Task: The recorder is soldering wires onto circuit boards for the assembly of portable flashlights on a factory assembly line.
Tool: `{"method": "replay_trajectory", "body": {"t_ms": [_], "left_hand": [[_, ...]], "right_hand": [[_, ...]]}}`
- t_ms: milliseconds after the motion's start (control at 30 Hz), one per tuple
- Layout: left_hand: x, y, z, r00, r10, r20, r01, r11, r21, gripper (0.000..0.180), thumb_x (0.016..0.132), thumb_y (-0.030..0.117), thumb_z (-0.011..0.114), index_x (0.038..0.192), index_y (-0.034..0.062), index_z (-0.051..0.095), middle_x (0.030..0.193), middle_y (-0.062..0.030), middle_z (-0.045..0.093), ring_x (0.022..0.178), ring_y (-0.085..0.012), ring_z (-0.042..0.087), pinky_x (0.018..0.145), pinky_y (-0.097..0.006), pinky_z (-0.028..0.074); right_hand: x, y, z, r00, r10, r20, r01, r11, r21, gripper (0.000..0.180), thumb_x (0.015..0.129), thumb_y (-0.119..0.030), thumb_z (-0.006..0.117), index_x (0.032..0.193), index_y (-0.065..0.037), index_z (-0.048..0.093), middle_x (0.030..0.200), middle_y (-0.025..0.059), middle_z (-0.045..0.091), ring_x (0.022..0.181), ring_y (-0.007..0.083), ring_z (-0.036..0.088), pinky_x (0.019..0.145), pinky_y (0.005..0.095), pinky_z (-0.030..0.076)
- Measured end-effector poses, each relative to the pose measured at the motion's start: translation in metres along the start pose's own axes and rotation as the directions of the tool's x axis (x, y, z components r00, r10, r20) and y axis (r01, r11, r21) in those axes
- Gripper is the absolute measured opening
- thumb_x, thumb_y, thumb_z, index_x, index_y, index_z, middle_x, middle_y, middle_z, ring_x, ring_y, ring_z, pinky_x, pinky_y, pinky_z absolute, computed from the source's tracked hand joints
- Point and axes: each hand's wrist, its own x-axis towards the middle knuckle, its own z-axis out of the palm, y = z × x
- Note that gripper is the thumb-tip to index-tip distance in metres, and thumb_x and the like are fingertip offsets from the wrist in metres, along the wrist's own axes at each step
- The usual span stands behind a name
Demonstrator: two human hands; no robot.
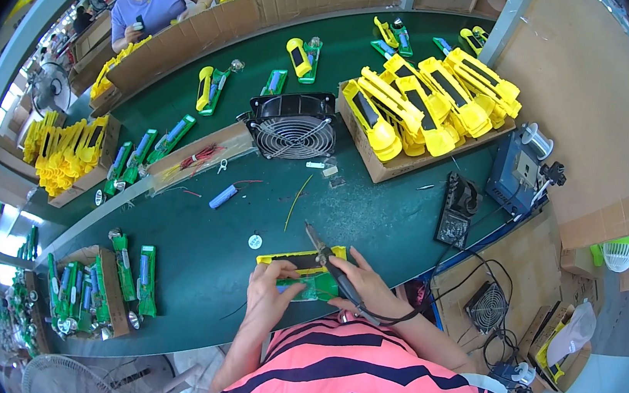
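My left hand (266, 296) is closed on a green plastic casing (317, 286) near the table's front edge, with the thumb on top. Against the casing's far side lies a yellow shell with a dark panel (288, 259). In my right hand (375, 290) is a soldering iron (347, 287), its tip pointing away and to the left over the yellow shell. Some right-hand fingers also rest by the casing's right end; their exact contact is hidden. Beyond the hands lie a white round disc (255, 242), a blue battery cell (223, 197) with wires and a yellow wire (297, 202).
A black fan (292, 128) stands ahead, beside a carton of yellow shells (368, 164). To the right are a soldering station (515, 173) and iron stand (456, 209). A box of green casings (111, 294) is at left. Behind a cardboard partition (168, 48) sits another person.
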Motion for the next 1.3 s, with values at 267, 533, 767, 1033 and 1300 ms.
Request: {"method": "replay_trajectory", "body": {"t_ms": [267,533,767,1033,1300], "left_hand": [[-0.016,-0.01,0.033,0.962,0.157,-0.223,-0.17,0.985,-0.041,0.014,0.061,0.001,0.067,0.071,0.0056,0.058,0.069,-0.0051,0.053,0.064,-0.0203,0.05,0.057,-0.03,0.04],[-0.021,-0.01,0.019,0.98,0.147,-0.136,-0.142,0.989,0.043,0.012,0.061,-0.001,0.065,0.069,0.0027,0.056,0.085,-0.0104,0.048,0.076,-0.0244,0.049,0.063,-0.032,0.041],[-0.013,-0.007,0.018,0.991,0.108,-0.075,-0.107,0.994,0.023,0.013,0.056,-0.004,0.063,0.064,0.0009,0.054,0.084,-0.0111,0.048,0.078,-0.0257,0.049,0.065,-0.033,0.042],[-0.011,-0.005,0.015,0.998,0.062,-0.022,-0.062,0.998,0.006,0.013,0.054,-0.005,0.062,0.061,0.0,0.053,0.08,-0.0111,0.048,0.077,-0.026,0.048,0.065,-0.034,0.042],[-0.01,-0.004,0.014,0.994,0.103,-0.038,-0.102,0.994,0.033,0.011,0.055,-0.005,0.06,0.061,-0.0007,0.052,0.079,-0.0117,0.047,0.075,-0.0273,0.048,0.066,-0.035,0.042]], "right_hand": [[0.007,0.01,-0.006,0.994,-0.065,-0.086,0.06,0.997,-0.053,0.062,0.069,-0.013,0.066,0.119,-0.006,0.03,0.098,0.0113,0.057,0.092,0.0275,0.054,0.101,0.0469,0.019],[-0.032,-0.017,-0.011,0.962,0.011,-0.272,-0.044,0.992,-0.114,0.013,0.069,-0.005,0.062,0.082,-0.004,0.061,0.069,0.0049,0.062,0.064,0.0161,0.06,0.096,0.0461,0.028],[-0.05,0.002,0.038,0.681,0.519,-0.517,-0.111,0.771,0.627,0.02,0.075,0.001,0.056,0.094,0.004,0.051,0.066,0.0081,0.06,0.06,0.0107,0.058,0.08,0.0364,0.044],[-0.038,-0.008,0.038,0.688,0.578,-0.44,-0.098,0.674,0.732,0.024,0.077,0.003,0.053,0.1,0.006,0.045,0.066,0.0096,0.058,0.056,0.0101,0.058,0.053,0.0209,0.047],[-0.04,0.001,0.043,0.728,0.504,-0.465,-0.104,0.751,0.652,0.023,0.077,0.003,0.053,0.098,0.007,0.045,0.065,0.0097,0.058,0.054,0.0093,0.057,0.054,0.0191,0.047]]}}
